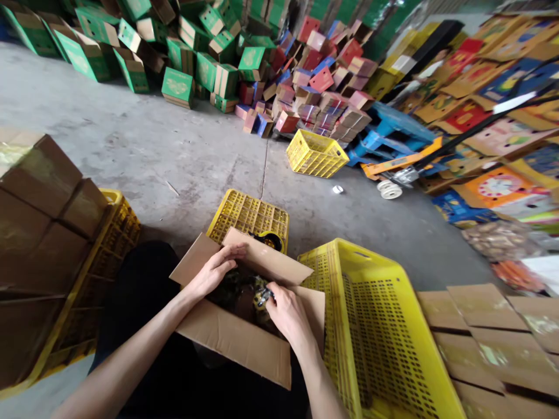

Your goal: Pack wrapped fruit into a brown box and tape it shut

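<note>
An open brown cardboard box rests on my lap with its flaps spread. My left hand lies on the far flap, fingers curled over its inner edge. My right hand reaches into the box, its fingers closed on a small dark and yellow item that I cannot make out. The inside of the box is dark, with shiny dark contents. A roll of tape sits on an upturned yellow crate just beyond the box.
An empty yellow crate stands at my right. Flattened cardboard lies beyond it. Brown boxes stack on a yellow crate at my left. Further off are another yellow crate, a blue pallet jack and piles of green and red boxes.
</note>
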Demonstrator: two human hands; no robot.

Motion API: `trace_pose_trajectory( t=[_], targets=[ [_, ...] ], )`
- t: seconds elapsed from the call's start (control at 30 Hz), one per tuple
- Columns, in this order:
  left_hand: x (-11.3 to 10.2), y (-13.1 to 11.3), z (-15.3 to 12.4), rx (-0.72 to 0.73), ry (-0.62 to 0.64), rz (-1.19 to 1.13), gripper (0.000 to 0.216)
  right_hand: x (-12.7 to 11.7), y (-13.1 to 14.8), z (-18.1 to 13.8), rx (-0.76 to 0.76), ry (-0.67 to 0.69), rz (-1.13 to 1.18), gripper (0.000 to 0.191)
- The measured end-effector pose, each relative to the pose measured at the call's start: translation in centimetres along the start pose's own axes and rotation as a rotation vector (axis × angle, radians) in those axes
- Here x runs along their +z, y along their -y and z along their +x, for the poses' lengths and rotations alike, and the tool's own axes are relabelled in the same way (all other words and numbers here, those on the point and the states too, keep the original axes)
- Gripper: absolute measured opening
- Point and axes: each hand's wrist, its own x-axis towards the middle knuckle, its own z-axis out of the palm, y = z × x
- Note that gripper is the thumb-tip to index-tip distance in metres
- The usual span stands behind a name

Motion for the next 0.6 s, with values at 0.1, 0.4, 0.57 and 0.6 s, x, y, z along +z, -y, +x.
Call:
trace_pose_trajectory(
  t=[0.1,0.4,0.57,0.6],
  targets=[
    [0.0,-0.3,-0.1,-0.006,-0.007,0.011,0.052,-0.1,0.6,0.0,0.022,0.037,-0.084,0.034],
    [0.0,-0.2,-0.1,0.017,-0.021,-0.019,0.053,1.6,5.8,5.5,-0.3,0.022,0.007,0.048],
    [0.2,-0.4,0.1,0.023,-0.006,-0.011,0.053,0.7,3.8,4.9,-0.229,-0.033,-0.015,0.039],
    [0.2,-0.5,0.1,0.023,-0.007,-0.01,0.054,0.1,3.3,4.3,-0.205,-0.064,-0.027,0.041]
  ],
)
